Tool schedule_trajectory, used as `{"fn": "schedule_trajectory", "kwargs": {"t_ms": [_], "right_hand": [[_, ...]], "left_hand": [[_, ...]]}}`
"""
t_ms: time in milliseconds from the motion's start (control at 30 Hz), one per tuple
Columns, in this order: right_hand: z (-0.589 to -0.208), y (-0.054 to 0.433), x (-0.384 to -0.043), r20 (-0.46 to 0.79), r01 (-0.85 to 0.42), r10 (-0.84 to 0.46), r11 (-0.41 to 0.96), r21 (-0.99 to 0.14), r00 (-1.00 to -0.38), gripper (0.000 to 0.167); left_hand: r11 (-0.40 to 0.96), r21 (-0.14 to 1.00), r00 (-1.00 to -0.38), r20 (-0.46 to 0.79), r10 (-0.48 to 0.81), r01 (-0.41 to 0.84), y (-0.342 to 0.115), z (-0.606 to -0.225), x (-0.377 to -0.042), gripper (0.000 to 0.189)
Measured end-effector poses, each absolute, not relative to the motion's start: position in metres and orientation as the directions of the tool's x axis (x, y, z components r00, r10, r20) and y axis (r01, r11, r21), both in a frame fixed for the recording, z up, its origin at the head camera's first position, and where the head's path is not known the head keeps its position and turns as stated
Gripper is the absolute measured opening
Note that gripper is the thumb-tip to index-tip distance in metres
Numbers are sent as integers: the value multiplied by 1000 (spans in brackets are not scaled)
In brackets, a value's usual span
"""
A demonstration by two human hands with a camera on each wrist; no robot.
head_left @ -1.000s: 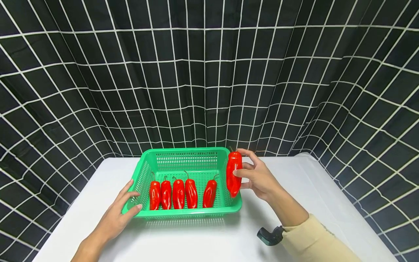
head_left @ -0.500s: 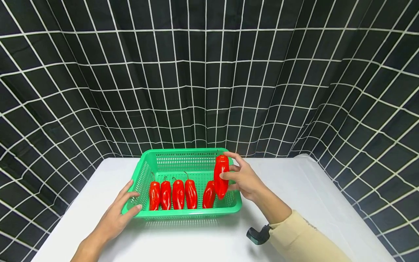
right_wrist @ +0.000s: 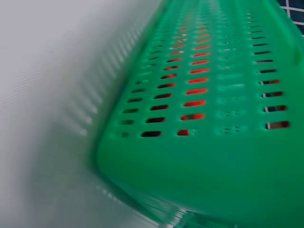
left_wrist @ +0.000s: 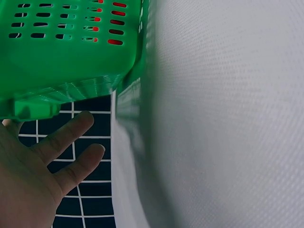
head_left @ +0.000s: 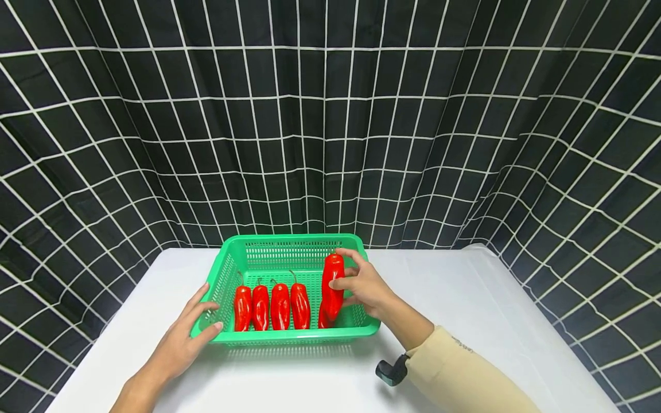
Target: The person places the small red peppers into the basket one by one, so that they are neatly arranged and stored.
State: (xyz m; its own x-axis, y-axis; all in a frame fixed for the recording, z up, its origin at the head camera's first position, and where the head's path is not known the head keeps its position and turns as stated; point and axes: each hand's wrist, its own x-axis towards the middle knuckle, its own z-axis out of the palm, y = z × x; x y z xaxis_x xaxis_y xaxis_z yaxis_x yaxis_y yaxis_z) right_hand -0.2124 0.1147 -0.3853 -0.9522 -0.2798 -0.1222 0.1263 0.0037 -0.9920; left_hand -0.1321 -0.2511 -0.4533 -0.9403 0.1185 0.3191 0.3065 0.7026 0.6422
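My right hand (head_left: 365, 285) pinches a large red pepper (head_left: 333, 281) upright, thumb in front and fingers behind its right side. It is over the right part of a green slotted basket (head_left: 289, 337) and overlaps another red pepper (head_left: 324, 315) in the head view. Farther left in the basket, several glossy red peppers (head_left: 280, 307) stand in a row, stems pointing away from me. My left hand (head_left: 181, 341) rests on the basket's near left corner, thumb on the rim. In the left wrist view two of its fingers (left_wrist: 71, 137) stretch out straight below the rim.
The basket stands on a white-covered table (head_left: 465, 321). A black cloth with a white grid (head_left: 330, 143) hangs behind and along both sides. A small dark device (head_left: 391, 371) sticks out at my right wrist, beside the beige sleeve (head_left: 459, 370).
My right hand has carried the large pepper leftward from the basket's right rim and slightly down, over the rightmost pepper inside. The left hand stays at its corner.
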Motion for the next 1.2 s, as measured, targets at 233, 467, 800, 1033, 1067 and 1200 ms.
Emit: {"fn": "schedule_trajectory", "kwargs": {"t_ms": [233, 467, 800, 1033, 1067, 1200], "right_hand": [[-394, 105, -217, -139, 134, -284, 38, -990, -949, 69], [-404, 94, -219, -176, 154, -279, 99, -983, -944, 69], [-412, 89, -222, -201, 148, -278, 201, -968, -939, 69], [-414, 88, -221, -209, 135, -302, 248, -959, -930, 66], [-414, 88, -221, -209, 133, -302, 253, -958, -930, 64], [-413, 88, -220, -207, 131, -297, 257, -957, -932, 60]], "left_hand": [[698, 643, -937, 326, 123, 315, -251, -451, -132, 30], [697, 642, -936, 330, 125, 320, -250, -449, -131, 29], [696, 642, -935, 331, 128, 323, -251, -451, -132, 29], [695, 647, -938, 324, 122, 314, -251, -450, -131, 29], [695, 648, -939, 321, 122, 311, -251, -451, -131, 29], [695, 652, -943, 310, 122, 304, -250, -452, -132, 30]]}}
